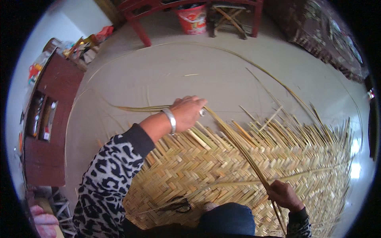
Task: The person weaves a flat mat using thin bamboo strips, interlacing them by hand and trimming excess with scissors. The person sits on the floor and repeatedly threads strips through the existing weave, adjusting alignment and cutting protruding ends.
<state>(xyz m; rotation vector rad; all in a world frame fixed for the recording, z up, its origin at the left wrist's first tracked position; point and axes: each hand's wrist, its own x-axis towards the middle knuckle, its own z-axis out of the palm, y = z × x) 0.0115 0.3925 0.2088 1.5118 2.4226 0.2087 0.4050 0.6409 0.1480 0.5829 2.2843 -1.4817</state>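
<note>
A bundle of long, thin plant strips (243, 150) is stretched slantwise between my two hands. My left hand (188, 113), wearing a silver bangle and a ring, is closed on its upper part, in front of the mat's far edge. Lower right, my right hand (283, 195) grips the same strips in a fist, and their ends run down past it. Below both hands lies a woven mat (186, 168) with a zigzag pattern and loose strip ends along its far edge. From my left hand the strips trail off left and seem to curve in a wide loop over the floor.
My knee (228, 220) is over the mat, beside a black looped object (181, 205). A dark red cabinet (51, 115) stands left. Beyond are a red table frame (139, 29), a red bucket (193, 20) and a folding stool (230, 20). A brown patterned cover (317, 35) hangs far right.
</note>
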